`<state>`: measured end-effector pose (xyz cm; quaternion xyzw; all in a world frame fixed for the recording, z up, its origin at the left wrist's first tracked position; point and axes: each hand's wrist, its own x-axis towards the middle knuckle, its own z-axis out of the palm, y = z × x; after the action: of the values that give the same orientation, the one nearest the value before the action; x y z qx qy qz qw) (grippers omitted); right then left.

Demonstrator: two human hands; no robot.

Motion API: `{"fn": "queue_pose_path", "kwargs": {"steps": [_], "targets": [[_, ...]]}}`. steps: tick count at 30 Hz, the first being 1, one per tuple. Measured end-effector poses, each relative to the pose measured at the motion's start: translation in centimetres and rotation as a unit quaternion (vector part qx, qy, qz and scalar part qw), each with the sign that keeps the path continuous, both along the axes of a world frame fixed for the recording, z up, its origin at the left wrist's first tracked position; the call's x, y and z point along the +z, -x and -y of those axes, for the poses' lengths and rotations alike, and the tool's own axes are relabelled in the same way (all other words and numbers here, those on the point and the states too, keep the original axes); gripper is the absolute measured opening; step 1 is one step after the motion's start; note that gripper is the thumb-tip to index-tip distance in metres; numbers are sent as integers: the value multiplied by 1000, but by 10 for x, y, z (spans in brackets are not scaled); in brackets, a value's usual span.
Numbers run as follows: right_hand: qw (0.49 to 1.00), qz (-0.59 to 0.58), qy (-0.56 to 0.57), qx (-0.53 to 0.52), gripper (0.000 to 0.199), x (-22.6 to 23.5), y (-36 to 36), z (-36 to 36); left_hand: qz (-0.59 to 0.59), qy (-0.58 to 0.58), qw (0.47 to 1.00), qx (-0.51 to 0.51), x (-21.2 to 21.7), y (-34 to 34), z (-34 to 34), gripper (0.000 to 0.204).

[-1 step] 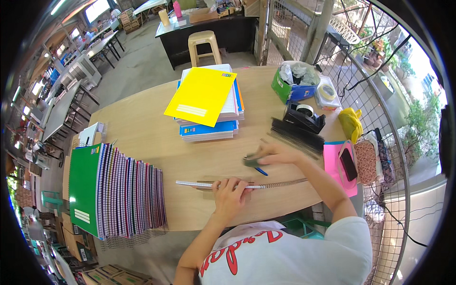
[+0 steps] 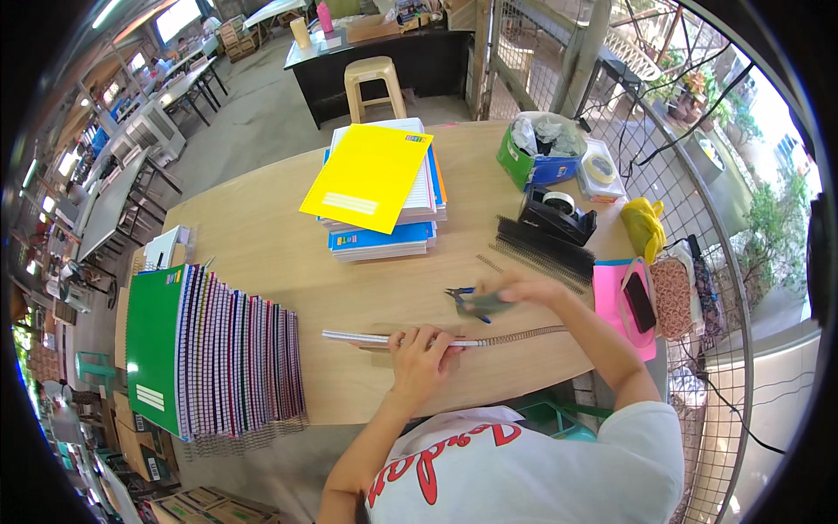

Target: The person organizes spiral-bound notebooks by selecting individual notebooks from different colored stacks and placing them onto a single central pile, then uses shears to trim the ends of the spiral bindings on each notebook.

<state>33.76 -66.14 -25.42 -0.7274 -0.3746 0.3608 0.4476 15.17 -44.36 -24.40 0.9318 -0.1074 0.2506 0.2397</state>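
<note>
My left hand (image 2: pixel 421 356) is closed on a thin notebook (image 2: pixel 356 336), standing edge-on on the table. A long spiral wire coil (image 2: pixel 524 335) runs out of the notebook's right end. Over the table just beyond the coil, my right hand (image 2: pixel 528 288) is smeared by motion. A small dark green object (image 2: pixel 489 303), too blurred to name, moves with its fingers. Blue-handled pliers (image 2: pixel 463 299) lie on the table beside it, partly covered by the green object.
Left stands a thick row of spiral notebooks (image 2: pixel 157 349) with a green cover. A notebook stack (image 2: pixel 371 175) topped in yellow is ahead. Right are black coils (image 2: pixel 546 251), a tape dispenser (image 2: pixel 559 217), a green-blue box (image 2: pixel 541 164), a yellow pouch (image 2: pixel 644 227) and a phone (image 2: pixel 640 304).
My right hand and the green object have moved right, uncovering more of the pliers. My left hand stays on the notebook.
</note>
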Motion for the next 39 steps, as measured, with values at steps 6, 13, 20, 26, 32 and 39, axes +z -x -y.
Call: {"fn": "queue_pose_path", "kwargs": {"steps": [6,13,20,26,32,39], "targets": [[981,-98,-88,143,44,24,32,14,-1,-16,1000,-9,-2,-5,-1,14],[995,71,-11,66,45,28,27,13,-8,-7,1000,-20,6,-12,2,18],[991,78,-10,109,46,22,23,9,-2,-11,999,-30,5,-7,2,22],[989,84,-43,116,45,10,21,1,-8,29,999,-25,-4,-6,-2,60],[990,87,-17,106,47,7,22,-11,12,51,998,-25,-11,-6,-5,73],[989,125,17,73,41,6,20,-23,15,68,998,7,4,-3,-17,57]]}}
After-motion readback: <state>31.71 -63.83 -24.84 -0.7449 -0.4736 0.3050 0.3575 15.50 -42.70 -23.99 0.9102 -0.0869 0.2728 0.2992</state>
